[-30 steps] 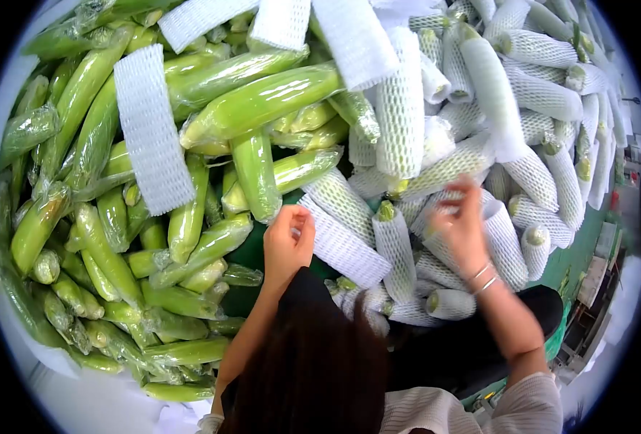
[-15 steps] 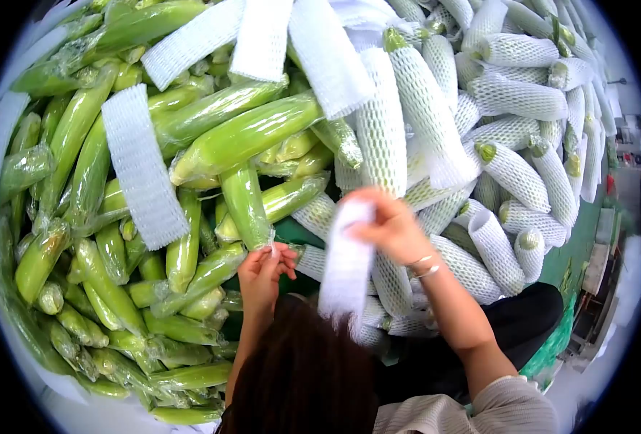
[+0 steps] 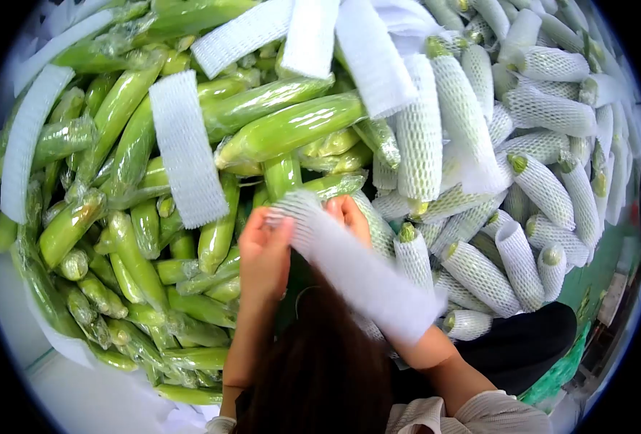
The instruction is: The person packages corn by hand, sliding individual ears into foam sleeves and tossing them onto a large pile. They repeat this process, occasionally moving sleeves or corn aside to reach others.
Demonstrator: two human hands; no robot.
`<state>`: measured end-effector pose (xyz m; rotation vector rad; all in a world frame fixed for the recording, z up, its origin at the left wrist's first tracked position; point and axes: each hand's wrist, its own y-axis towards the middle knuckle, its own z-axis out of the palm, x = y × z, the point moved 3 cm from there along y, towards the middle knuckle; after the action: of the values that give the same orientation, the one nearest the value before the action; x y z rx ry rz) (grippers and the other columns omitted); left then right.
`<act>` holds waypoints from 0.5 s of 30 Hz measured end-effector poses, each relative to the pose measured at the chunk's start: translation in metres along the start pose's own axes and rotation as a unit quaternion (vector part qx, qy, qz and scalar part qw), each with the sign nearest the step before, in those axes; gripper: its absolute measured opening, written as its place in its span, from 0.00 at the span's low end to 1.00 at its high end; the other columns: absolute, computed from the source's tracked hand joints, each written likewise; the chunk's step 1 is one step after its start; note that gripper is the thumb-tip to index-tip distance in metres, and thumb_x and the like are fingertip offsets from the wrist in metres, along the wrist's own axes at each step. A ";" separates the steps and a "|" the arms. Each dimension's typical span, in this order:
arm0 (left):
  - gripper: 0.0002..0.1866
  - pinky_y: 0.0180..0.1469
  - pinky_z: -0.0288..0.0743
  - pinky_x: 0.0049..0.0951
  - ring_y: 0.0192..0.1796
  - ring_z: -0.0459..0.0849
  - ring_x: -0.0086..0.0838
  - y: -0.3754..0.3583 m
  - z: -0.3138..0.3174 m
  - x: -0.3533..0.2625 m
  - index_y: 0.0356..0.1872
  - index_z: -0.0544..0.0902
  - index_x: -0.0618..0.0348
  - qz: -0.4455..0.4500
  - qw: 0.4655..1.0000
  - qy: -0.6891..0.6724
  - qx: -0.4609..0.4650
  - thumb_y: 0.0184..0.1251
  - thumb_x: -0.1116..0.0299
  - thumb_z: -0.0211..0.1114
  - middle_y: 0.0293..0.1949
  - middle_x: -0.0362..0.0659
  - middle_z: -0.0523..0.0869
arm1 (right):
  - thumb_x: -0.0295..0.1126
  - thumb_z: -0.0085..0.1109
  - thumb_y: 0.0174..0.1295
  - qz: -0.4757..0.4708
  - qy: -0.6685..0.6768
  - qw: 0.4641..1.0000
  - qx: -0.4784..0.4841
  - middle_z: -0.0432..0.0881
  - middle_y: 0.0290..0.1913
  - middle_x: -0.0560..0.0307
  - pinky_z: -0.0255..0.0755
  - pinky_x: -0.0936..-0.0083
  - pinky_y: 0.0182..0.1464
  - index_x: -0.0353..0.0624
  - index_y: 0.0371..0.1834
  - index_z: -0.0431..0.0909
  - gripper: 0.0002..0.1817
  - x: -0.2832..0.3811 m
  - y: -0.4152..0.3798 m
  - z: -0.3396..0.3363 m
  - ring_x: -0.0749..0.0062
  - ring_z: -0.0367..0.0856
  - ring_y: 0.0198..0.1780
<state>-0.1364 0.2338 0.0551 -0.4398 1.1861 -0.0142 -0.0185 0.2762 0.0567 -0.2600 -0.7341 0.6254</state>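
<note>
A white foam net sleeve (image 3: 378, 278) hangs at a slant between my two hands, its lower end loose over my right forearm. My left hand (image 3: 266, 242) pinches the upper left end of the sleeve. Fingers of my right hand (image 3: 349, 217) are bent at the sleeve's upper right edge, partly hidden behind it. Just above the hands lies a green, film-wrapped vegetable (image 3: 282, 173), its lower end covered by the sleeve and hands.
Film-wrapped green vegetables (image 3: 136, 271) are heaped at left, with loose foam sleeves (image 3: 189, 148) on top. Vegetables in foam nets (image 3: 480, 278) are piled at right. Dark hair covers the lower middle. A green surface (image 3: 588, 278) shows at far right.
My right hand has brought the foam sleeve left to my left hand, which now grips its end. The whole view has shifted, so the piles appear further right.
</note>
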 end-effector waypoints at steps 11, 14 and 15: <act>0.21 0.38 0.74 0.31 0.33 0.81 0.32 0.033 -0.026 0.040 0.43 0.78 0.68 -0.095 0.971 0.214 -0.043 0.74 0.56 0.51 0.32 0.48 0.84 | 0.37 0.60 0.62 -0.110 -0.475 0.872 -0.050 0.79 0.27 0.45 0.70 0.74 0.32 0.32 0.43 0.77 0.16 -0.009 -0.002 -0.027 0.72 0.76 0.28; 0.27 0.46 0.77 0.32 0.39 0.83 0.36 -0.015 0.034 0.027 0.50 0.76 0.66 -0.299 0.912 -0.281 -0.013 0.75 0.48 0.43 0.39 0.50 0.84 | 0.37 0.61 0.62 -0.140 -0.563 0.809 -0.092 0.77 0.19 0.43 0.70 0.66 0.25 0.33 0.41 0.77 0.16 0.050 -0.060 0.007 0.56 0.77 0.20; 0.28 0.48 0.77 0.34 0.41 0.82 0.37 -0.032 0.049 0.034 0.51 0.75 0.67 -0.294 0.884 -0.356 0.066 0.75 0.47 0.43 0.41 0.50 0.83 | 0.38 0.61 0.61 -0.116 -0.594 0.790 -0.097 0.76 0.17 0.41 0.70 0.62 0.23 0.33 0.40 0.77 0.16 0.068 -0.080 0.016 0.47 0.77 0.19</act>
<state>-0.0727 0.2125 0.0506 -0.6044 0.2916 -0.4236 0.0443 0.2554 0.1394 0.0851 -2.0328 0.4221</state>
